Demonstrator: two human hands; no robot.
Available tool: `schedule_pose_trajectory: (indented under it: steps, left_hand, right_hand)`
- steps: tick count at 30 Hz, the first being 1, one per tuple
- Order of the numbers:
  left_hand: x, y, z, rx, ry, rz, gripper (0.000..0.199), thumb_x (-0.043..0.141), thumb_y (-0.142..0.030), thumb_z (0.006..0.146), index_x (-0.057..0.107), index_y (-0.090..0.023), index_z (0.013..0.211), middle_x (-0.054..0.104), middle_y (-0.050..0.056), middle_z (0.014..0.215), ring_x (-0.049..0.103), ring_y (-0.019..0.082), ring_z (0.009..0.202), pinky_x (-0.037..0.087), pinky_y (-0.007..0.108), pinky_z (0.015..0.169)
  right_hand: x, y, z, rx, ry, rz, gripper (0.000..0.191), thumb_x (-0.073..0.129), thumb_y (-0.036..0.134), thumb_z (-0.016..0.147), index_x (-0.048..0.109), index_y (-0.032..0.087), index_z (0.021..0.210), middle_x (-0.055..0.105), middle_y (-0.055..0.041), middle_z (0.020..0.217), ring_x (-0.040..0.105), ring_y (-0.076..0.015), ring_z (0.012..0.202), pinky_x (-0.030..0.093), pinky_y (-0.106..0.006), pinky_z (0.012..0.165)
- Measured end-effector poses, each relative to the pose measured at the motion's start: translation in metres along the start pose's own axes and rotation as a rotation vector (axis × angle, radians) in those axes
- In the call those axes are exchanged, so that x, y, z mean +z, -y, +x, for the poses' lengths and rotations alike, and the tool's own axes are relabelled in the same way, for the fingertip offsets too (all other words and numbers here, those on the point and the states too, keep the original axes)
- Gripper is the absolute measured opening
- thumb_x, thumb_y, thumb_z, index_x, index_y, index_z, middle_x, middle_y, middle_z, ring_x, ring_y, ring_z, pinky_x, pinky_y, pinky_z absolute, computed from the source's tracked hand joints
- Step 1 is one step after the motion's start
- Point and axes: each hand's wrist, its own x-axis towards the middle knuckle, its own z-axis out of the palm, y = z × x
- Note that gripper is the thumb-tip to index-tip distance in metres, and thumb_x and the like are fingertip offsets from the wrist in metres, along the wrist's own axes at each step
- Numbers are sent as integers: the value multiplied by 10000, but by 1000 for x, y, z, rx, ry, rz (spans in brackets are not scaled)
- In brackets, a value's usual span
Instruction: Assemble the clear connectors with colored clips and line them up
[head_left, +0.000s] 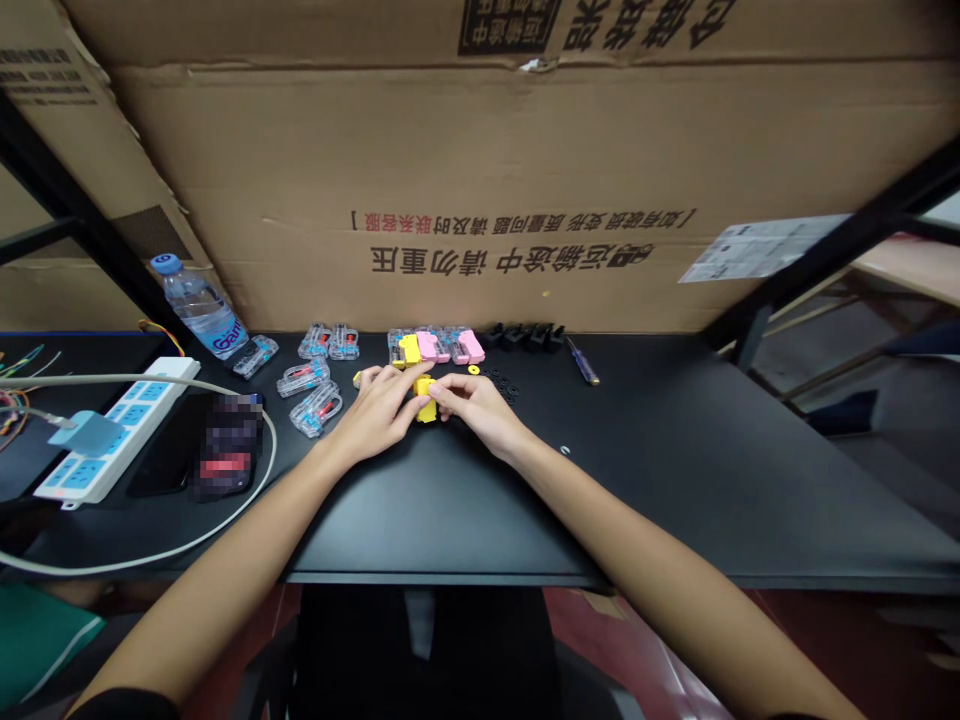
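Observation:
A small yellow plastic casing (427,410) is on the black table between my two hands. My left hand (380,408) steadies it from the left, with the thumb and forefinger against it. The fingers of my right hand (478,408) are pinched together at its upper right edge; whatever is between those fingertips is hidden. Just beyond my hands stand a yellow-fronted clear unit (409,350) and pink-fronted units (468,347). A yellow ring (473,370) and several small black rings (504,384) lie beyond my right hand.
Several clear plastic units (316,408) lie on the left, near a water bottle (202,308). A power strip (124,430) and a looping cable (247,497) occupy the left side. Black parts (534,338) and a screwdriver (583,362) lie toward the cardboard (465,150) at the back.

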Motion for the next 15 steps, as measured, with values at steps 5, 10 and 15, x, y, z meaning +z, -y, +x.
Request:
schedule_pose_trajectory:
  steps: [5,10,15]
  left_hand:
    - [0,0,0,-53,-8,-69,475,496,-361,1127,486,-294,1598,726,88,1288,631,268,1183,349,463,1176]
    - [-1,1,1,-105,-49,-91,424,525,-357,1114,517,-294,1533,727,60,1184,648,256,1139,362,453,1155]
    - [-1,5,2,-99,-83,-84,301,620,-292,1066,586,-272,1365,747,58,1258,652,252,1195,345,462,1156]
  right_hand:
    - [-1,4,0,-210,-68,-175,494,786,703,870,799,209,861,726,-52,893,633,-181,744,553,-353,729]
    - [-33,5,8,-250,-169,-344,556,548,683,1044,827,203,1022,728,-72,887,651,-222,797,548,-375,762]
    - [-66,-9,13,-237,-228,-1022,357,591,409,1056,857,186,1139,709,-159,1039,636,-328,986,516,-469,891]
